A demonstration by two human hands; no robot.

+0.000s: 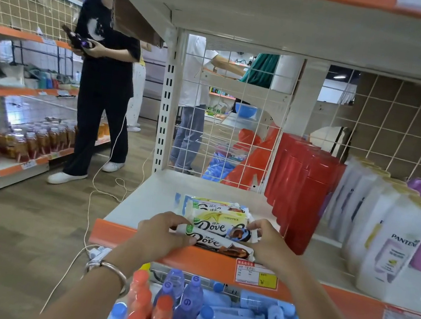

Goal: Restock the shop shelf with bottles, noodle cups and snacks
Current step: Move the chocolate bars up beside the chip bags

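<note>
Rear snack packs (216,205) half hidden behind front pack (218,243)

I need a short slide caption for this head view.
Left hand and right hand hold a chocolate bar on the shelf.

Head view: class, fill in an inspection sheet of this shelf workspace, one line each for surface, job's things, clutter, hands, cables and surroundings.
Surface: pale shelf board with an orange front edge, partly bare.
Job's things: Dove packs in a row at the front; drink bottles below the shelf edge.
Clutter: nothing seen.
Hands: left hand and right hand grip the ends of the front packs.
Cables: white cable trails across the floor.
Surroundings: red bottles and Pantene bottles to the right; person in black stands in the aisle.
</note>
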